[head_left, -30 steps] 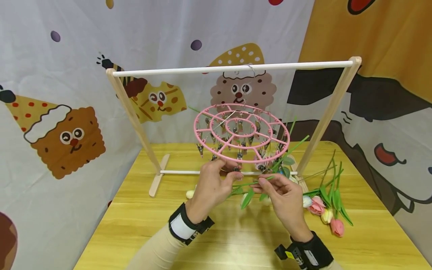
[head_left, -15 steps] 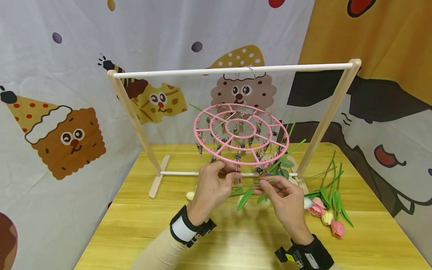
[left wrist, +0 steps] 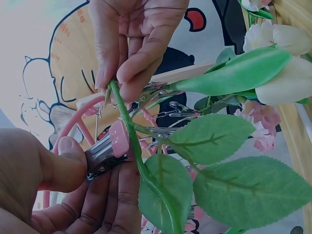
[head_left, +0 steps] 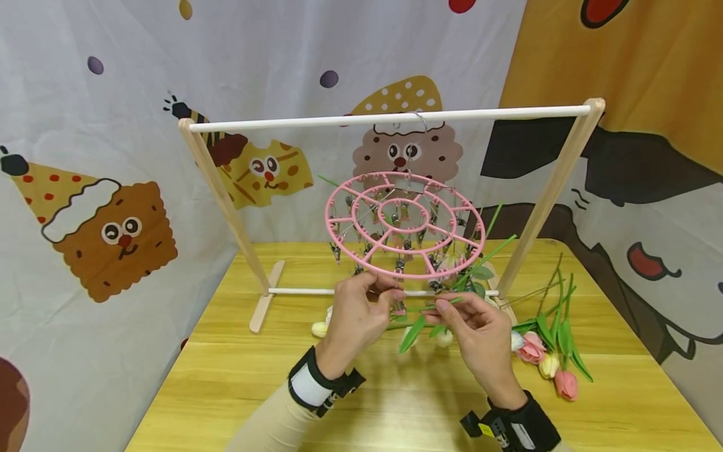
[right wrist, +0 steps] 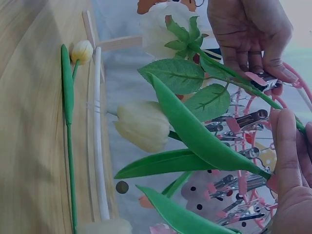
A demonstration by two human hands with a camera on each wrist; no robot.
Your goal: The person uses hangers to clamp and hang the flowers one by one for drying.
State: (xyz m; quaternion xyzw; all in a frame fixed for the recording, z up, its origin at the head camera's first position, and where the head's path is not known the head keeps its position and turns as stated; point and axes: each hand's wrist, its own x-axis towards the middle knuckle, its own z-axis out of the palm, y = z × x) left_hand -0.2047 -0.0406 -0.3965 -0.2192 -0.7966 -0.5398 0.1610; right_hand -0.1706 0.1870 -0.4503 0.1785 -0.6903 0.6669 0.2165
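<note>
Head view, centre: left hand [head_left: 357,314] pinches a metal clip [left wrist: 101,157] below the pink round hanger [head_left: 415,277]. Right hand [head_left: 479,326], just right of it, pinches a green stem [left wrist: 124,109]. Left wrist view, left of centre: stem crosses at the clip's pink tip; cannot tell whether it sits between the tips. Pink tulip [head_left: 567,385] lies on the table [head_left: 395,408], lower right of head view.

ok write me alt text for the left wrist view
A left hand pinches a metal clip, its pink tip next to a leafy green stem that the right hand pinches near the top. Behind them are part of a pink hanger and, at the right edge, a white tulip.
</note>
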